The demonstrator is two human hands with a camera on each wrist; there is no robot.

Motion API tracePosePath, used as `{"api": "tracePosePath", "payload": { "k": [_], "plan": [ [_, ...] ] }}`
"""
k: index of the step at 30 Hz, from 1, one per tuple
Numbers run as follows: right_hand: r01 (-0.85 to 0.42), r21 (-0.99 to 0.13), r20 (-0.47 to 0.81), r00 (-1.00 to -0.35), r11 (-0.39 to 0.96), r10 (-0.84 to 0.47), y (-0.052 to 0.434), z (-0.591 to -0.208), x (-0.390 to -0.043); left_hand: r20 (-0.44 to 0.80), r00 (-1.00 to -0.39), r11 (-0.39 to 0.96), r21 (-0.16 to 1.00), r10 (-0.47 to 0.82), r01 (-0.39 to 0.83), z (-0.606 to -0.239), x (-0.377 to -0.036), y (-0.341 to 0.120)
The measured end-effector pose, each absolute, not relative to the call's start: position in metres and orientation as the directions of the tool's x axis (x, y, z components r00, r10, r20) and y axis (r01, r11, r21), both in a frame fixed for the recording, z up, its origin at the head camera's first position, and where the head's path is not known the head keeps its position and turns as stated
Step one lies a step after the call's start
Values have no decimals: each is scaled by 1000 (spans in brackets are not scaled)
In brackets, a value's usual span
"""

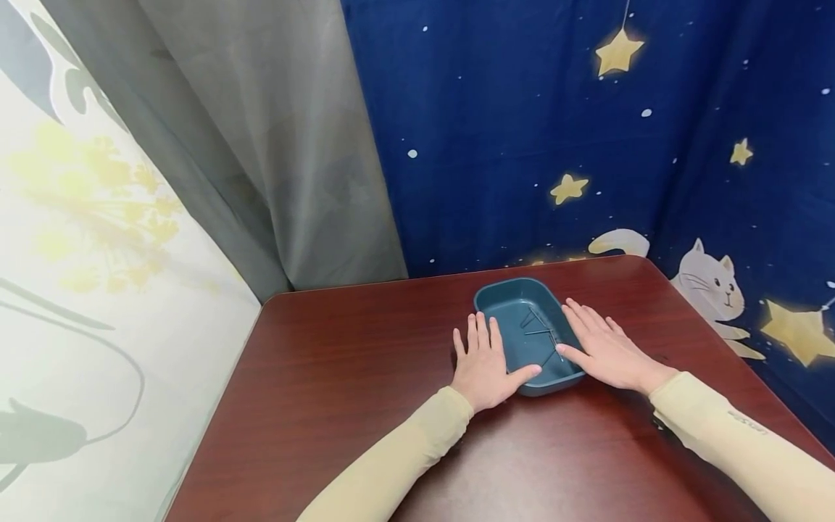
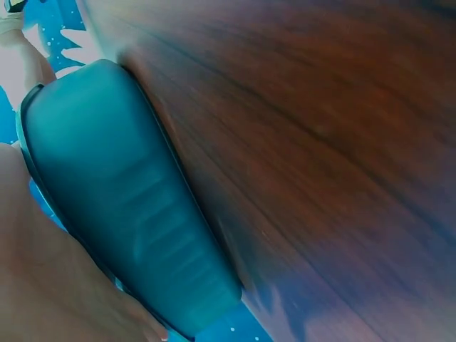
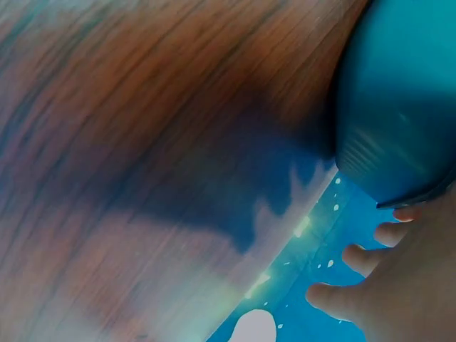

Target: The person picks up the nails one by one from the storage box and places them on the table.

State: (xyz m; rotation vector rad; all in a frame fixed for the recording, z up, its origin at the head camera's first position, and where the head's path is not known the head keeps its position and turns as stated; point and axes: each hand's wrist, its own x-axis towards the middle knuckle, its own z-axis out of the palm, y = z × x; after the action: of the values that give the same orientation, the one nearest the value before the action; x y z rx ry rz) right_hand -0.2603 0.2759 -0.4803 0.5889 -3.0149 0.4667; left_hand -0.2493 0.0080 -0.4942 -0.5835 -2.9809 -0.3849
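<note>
A dark teal plastic tray (image 1: 512, 348) with rounded corners sits on the table. Several thin dark rods (image 1: 538, 333) lie loose in it, some looking bent like hex keys. My left hand (image 1: 479, 373) is at the tray's left side, palm down, fingers straight, its thumb reaching over the near rim. On the opposite side my right hand (image 1: 609, 357) lies along the right rim with fingers extended and thumb over the inside. In the left wrist view the hand (image 2: 50, 263) runs along the rim above the outer wall (image 2: 121, 164). The right wrist view shows fingers (image 3: 367, 260) beside the tray's corner (image 3: 395, 107).
The tray stands on a reddish-brown wooden table (image 1: 339, 384), toward its far right part. Behind the far edge hang a grey curtain (image 1: 313, 159) and a blue star-patterned curtain (image 1: 496, 145). A pale printed curtain (image 1: 98, 290) hangs along the left side.
</note>
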Motion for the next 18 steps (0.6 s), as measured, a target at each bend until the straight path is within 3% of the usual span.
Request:
{"api": "tracePosePath", "payload": {
  "k": [18],
  "plan": [
    [-371, -299, 90, -928, 879, -361, 230, -484, -256, 119, -920, 890, 233, 374, 391, -496, -249, -39]
  ]
}}
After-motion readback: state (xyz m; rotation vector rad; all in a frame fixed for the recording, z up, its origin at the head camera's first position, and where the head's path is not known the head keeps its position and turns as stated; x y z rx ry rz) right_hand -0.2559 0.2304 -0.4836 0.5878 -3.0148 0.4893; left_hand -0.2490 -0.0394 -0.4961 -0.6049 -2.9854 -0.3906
